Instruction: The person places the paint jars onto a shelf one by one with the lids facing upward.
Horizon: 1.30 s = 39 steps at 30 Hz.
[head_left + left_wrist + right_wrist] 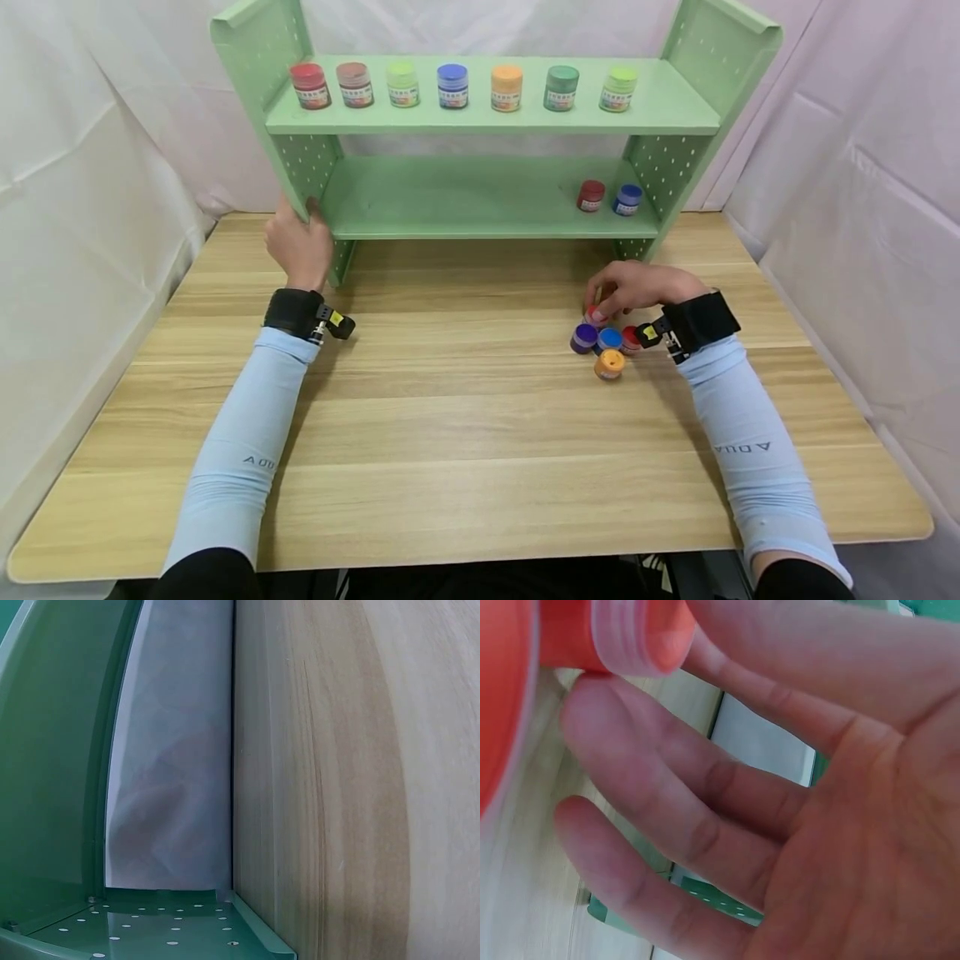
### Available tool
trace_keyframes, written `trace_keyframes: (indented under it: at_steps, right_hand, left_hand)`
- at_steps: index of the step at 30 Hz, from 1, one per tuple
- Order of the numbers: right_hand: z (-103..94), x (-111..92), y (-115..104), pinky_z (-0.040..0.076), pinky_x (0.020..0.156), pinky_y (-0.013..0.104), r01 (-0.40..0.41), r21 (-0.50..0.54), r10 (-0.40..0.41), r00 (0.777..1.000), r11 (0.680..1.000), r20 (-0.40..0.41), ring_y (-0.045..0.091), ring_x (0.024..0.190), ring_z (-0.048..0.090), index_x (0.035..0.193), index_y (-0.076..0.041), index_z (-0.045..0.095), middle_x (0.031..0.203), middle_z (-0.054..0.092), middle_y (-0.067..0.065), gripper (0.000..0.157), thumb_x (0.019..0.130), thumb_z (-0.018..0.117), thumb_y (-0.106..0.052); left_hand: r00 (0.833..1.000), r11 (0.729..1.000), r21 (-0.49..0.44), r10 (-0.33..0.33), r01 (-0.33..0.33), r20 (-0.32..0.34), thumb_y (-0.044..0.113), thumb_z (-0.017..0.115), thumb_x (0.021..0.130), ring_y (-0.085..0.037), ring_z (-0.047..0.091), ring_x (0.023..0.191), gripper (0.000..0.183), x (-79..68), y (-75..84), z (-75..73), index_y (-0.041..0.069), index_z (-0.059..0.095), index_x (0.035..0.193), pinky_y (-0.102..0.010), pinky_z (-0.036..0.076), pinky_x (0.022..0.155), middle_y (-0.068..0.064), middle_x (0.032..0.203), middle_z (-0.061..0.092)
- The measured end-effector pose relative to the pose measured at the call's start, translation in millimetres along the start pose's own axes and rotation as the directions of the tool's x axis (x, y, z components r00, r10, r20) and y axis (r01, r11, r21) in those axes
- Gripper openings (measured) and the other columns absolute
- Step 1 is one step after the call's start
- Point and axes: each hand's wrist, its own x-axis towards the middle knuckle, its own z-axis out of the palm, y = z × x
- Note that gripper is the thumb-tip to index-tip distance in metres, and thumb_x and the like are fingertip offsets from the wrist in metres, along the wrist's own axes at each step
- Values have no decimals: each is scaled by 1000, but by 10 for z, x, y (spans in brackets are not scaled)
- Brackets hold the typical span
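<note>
My left hand (300, 248) grips the front edge of the left side panel of a green two-tier shelf (480, 227). The left wrist view shows the shelf's underside and perforated panel (150, 926), with the hand out of sight. At the right, my right hand (637, 285) pinches a small red paint jar (595, 316) between thumb and fingers; the same jar (626, 637) is partly cut off in the right wrist view. Close around it on the table are a purple jar (583, 338), a blue jar (609, 339), a second red jar (631, 339) and an orange jar (610, 364).
Several paint jars line the upper tier, from a red one (311, 86) to a lime one (618, 89). On the lower tier, a dark red jar (591, 196) and a blue-lidded jar (627, 200) stand near the right panel. Beneath everything is a wooden table (465, 450).
</note>
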Motion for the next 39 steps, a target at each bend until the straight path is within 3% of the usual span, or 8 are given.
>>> trace_keyframes:
  at_steps: [12,20,26,29,35,39]
  right_hand:
    - [-30,7,107,50,73,41,26,3,-25,994,1000,-104,25,83,57,109,-1,66,98,64,11,21,89,63,-4]
    - [-46,11,174,47,75,36,48,-82,-62,983,996,-173,22,86,58,113,-4,67,101,65,6,27,87,63,-1]
    - [-62,6,258,44,84,39,84,-29,-88,981,996,-176,23,98,58,118,-2,64,106,66,8,32,86,63,1]
    - [-63,-10,282,44,85,39,60,-14,-61,982,998,-181,23,99,57,119,-1,62,107,65,8,33,87,66,-7]
    - [-29,-6,256,43,79,37,-35,-87,17,978,996,-206,22,90,55,113,-5,62,99,62,6,44,81,74,-33]
    - [-7,17,245,42,76,36,-73,-103,49,976,992,-214,22,86,53,108,-7,63,94,62,5,45,78,75,-39]
  left_hand:
    - [1000,1000,-3,-15,15,14,18,51,95,-11,62,100,30,-13,-20,-7,17,64,122,-33,46,82,2,116,64]
    - [1000,1000,4,7,-7,5,17,51,94,-12,63,98,30,-3,-23,8,15,64,122,-35,47,77,1,115,65]
    - [1000,1000,3,-4,4,15,18,51,95,-11,62,100,31,-10,-16,-1,16,63,123,-34,47,80,1,116,64]
    - [1000,1000,1,-6,6,18,18,51,95,-11,62,101,31,-12,-11,-5,17,63,124,-33,47,81,2,116,64]
    - [1000,1000,0,-7,7,11,18,50,96,-10,62,100,31,-5,7,-10,19,63,124,-33,47,80,3,116,64]
    - [1000,1000,-1,-9,9,14,18,51,96,-10,62,100,31,-10,1,-6,18,63,124,-33,47,81,3,116,64]
